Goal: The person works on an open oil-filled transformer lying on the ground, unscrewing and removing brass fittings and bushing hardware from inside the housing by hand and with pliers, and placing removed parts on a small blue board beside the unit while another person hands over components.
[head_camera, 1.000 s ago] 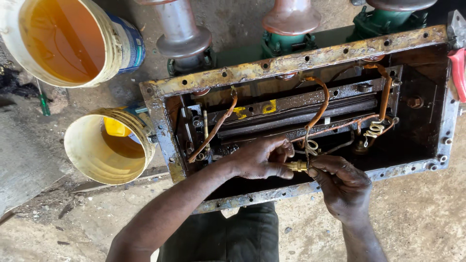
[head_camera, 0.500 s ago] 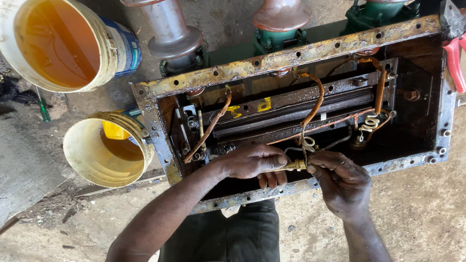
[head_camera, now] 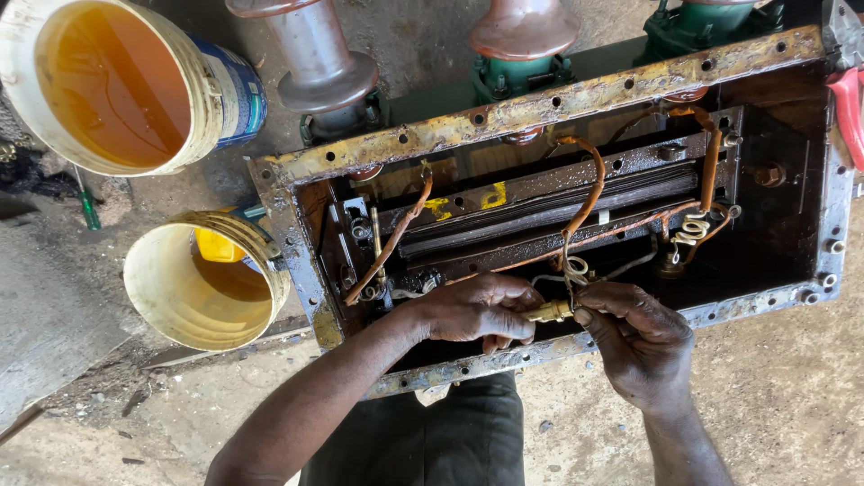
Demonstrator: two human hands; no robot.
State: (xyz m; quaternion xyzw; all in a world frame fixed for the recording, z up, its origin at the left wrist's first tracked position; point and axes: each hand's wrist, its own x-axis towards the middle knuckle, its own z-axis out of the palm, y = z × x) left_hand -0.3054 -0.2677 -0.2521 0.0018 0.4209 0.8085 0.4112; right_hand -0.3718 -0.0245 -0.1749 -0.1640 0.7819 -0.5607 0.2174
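Both hands on a small brass fitting inside the open metal tank

The left hand [head_camera: 477, 310] and the right hand [head_camera: 634, 337] pinch the brass fitting [head_camera: 551, 312] with closed fingers, at the near rim of the oily tank [head_camera: 558, 99].

The large oil bucket [head_camera: 117, 85] at ten o'clock is cut off by the top and left edges. The three insulators [head_camera: 319, 58] at twelve o'clock lose their tops past the upper edge. The red-handled pliers [head_camera: 846, 99] at two o'clock run off the right edge. The brass fitting [head_camera: 551, 312] is half hidden by the fingers [head_camera: 517, 310] of the left hand [head_camera: 472, 310].
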